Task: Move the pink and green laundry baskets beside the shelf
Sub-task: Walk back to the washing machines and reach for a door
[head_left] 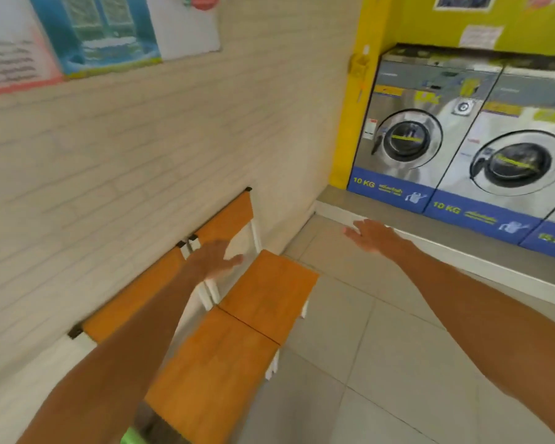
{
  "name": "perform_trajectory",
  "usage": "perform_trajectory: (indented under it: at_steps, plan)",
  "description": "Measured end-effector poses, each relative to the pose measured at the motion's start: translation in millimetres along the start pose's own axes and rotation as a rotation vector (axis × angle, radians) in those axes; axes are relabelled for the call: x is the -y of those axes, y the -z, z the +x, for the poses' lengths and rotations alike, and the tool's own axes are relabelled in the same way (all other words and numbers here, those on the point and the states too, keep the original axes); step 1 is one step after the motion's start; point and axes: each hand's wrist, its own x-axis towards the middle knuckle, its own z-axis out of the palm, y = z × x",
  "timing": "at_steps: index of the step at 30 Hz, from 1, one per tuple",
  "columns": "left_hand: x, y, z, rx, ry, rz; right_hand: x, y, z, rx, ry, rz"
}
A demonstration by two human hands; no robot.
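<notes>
My left hand (213,257) is stretched out over the backs of two orange chairs, fingers apart and holding nothing. My right hand (370,235) reaches forward above the tiled floor, also open and empty. A small patch of bright green (132,437) shows at the bottom edge under my left arm; I cannot tell if it is the green laundry basket. No pink basket and no shelf are in view. The picture is blurred by motion.
Two orange chairs (263,296) with white legs stand against the white brick wall (141,155) on the left. Front-loading washing machines (407,136) sit on a raised grey plinth (430,229) at the right. Grey floor tiles (382,363) lie between them.
</notes>
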Motion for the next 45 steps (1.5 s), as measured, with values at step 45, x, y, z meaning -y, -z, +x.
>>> perform_trajectory:
  at_steps: [45]
  plan:
    - [-857.9,41.9,828.7,-0.017,-0.587,0.285,-819.8,193.0,565.0,0.009,-0.479,0.332]
